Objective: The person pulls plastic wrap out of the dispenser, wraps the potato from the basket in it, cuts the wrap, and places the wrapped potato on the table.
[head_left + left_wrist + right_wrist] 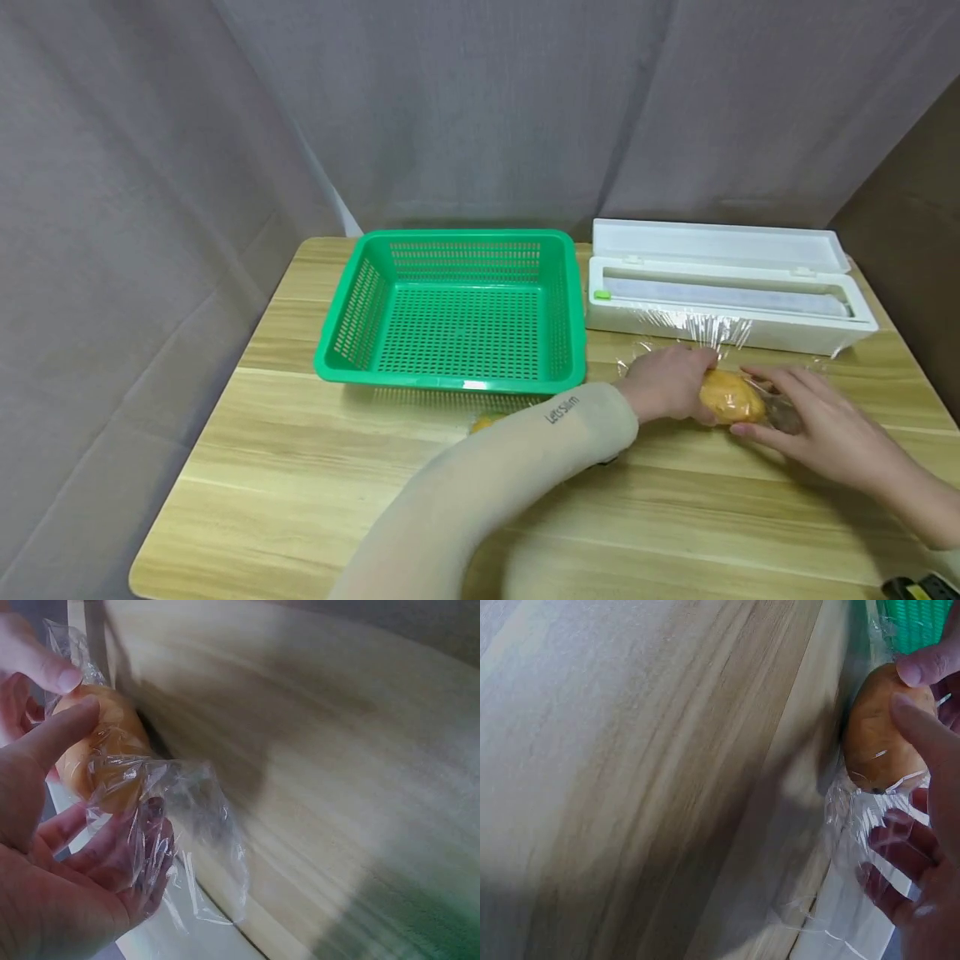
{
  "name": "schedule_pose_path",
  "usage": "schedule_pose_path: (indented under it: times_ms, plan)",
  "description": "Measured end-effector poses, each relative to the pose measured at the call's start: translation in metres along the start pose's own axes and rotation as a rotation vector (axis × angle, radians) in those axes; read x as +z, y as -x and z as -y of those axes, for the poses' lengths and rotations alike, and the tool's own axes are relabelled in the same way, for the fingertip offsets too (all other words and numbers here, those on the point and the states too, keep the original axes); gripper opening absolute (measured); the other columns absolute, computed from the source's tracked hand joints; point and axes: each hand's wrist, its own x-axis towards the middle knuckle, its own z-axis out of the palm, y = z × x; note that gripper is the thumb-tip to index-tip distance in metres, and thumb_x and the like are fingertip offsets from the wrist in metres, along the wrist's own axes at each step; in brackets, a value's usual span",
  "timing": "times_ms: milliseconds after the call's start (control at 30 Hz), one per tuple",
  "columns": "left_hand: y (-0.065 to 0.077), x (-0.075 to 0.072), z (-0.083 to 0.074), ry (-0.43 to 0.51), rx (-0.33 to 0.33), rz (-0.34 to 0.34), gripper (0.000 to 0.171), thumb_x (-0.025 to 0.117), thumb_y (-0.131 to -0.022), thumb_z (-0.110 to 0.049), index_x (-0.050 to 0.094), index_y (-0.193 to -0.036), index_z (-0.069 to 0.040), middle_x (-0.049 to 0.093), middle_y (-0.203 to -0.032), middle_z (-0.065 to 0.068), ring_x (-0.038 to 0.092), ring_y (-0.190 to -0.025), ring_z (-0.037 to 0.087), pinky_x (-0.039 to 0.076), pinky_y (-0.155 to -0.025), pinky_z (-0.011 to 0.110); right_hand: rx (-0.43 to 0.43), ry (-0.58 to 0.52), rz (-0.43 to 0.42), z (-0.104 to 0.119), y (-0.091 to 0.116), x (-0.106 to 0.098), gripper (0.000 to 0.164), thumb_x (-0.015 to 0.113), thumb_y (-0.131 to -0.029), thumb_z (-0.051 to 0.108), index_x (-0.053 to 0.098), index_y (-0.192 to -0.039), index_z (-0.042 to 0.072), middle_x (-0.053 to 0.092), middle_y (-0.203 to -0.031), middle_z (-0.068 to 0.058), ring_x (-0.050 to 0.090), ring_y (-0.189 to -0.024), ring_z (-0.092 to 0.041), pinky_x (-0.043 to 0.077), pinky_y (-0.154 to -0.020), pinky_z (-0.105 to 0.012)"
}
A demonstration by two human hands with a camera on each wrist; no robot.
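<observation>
A yellow-orange mango [731,397] is partly covered in clear plastic wrap [206,825] at the right side of the table, in front of a white wrap box. My left hand [667,383] holds the fruit from its left, thumb laid over the top. From the right, my right hand [828,425] grips it between thumb and fingers. Loose film hangs off both ends of the mango [885,731] and spreads over the fingers in both wrist views. The fruit's underside is hidden.
The white box [780,337] has its lid [712,242] raised and a film roll [712,296] inside. To its left stands a green slotted basket [450,383]. A yellow object [483,423] is mostly hidden behind the left sleeve [517,458]. Grey curtain [480,117] backs the table.
</observation>
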Motion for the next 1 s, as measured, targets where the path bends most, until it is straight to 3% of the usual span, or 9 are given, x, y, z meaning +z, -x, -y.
schedule_pose_path:
  times_ms: [133,333,567,667,733,867,1000]
  plan:
    - [-0.001,-0.002,0.001,-0.063,0.004,-0.016,0.069,0.090,-0.081,-0.060,0.061,-0.140,-0.039,0.063,-0.121,-0.020,0.055,-0.101,-0.001,0.049,-0.083,0.020,-0.080,0.031,-0.057,0.000,-0.002,0.002,0.083,0.102,-0.065,0.027,0.065,-0.136,0.006,0.068,-0.122,-0.018,0.060,-0.106,-0.037,0.050,-0.079,-0.065]
    - [-0.002,-0.002,0.003,-0.195,-0.022,-0.050,0.072,0.079,-0.083,-0.074,0.057,-0.147,-0.047,0.049,-0.141,-0.018,0.042,-0.129,0.002,0.035,-0.111,0.032,-0.015,-0.011,-0.028,-0.002,-0.002,0.006,0.074,0.098,-0.074,0.025,0.064,-0.137,0.004,0.068,-0.125,-0.023,0.059,-0.111,-0.044,0.047,-0.082,-0.072]
    - [0.000,0.000,0.005,-0.267,0.029,-0.076,0.085,0.078,-0.084,-0.074,0.045,-0.156,-0.043,0.043,-0.151,-0.017,0.037,-0.140,0.003,0.030,-0.113,0.032,0.024,-0.026,-0.012,-0.009,-0.005,0.007,0.068,0.096,-0.079,0.022,0.065,-0.136,0.004,0.071,-0.111,-0.019,0.063,-0.103,-0.040,0.049,-0.080,-0.064]
    - [0.001,0.001,0.006,-0.268,0.048,-0.078,0.077,0.077,-0.089,-0.068,0.048,-0.154,-0.041,0.048,-0.148,-0.016,0.042,-0.139,0.004,0.032,-0.116,0.035,0.023,-0.023,-0.010,-0.011,-0.006,0.007,0.067,0.096,-0.079,0.021,0.065,-0.136,0.004,0.072,-0.112,-0.018,0.064,-0.103,-0.037,0.048,-0.082,-0.053]
    - [0.001,0.001,0.007,-0.264,0.046,-0.077,0.071,0.076,-0.093,-0.064,0.049,-0.154,-0.041,0.051,-0.147,-0.017,0.046,-0.137,0.003,0.033,-0.117,0.036,0.019,-0.026,-0.001,-0.012,-0.007,0.008,0.066,0.095,-0.080,0.021,0.065,-0.136,0.003,0.072,-0.116,-0.021,0.063,-0.106,-0.039,0.047,-0.084,-0.053]
    - [0.000,0.001,0.009,-0.243,0.035,-0.079,0.065,0.073,-0.096,-0.060,0.049,-0.154,-0.042,0.052,-0.147,-0.018,0.047,-0.137,0.003,0.035,-0.117,0.036,0.025,-0.043,0.016,-0.011,-0.009,0.008,0.066,0.093,-0.083,0.021,0.063,-0.138,0.000,0.068,-0.126,-0.028,0.060,-0.114,-0.048,0.046,-0.088,-0.064]
    - [0.001,0.003,0.011,-0.253,0.046,-0.094,0.063,0.073,-0.096,-0.061,0.049,-0.152,-0.042,0.053,-0.147,-0.018,0.048,-0.137,0.003,0.036,-0.116,0.035,0.019,-0.050,-0.005,-0.009,-0.008,0.006,0.078,0.094,-0.082,0.023,0.057,-0.148,0.001,0.062,-0.133,-0.031,0.055,-0.120,-0.054,0.042,-0.091,-0.076]
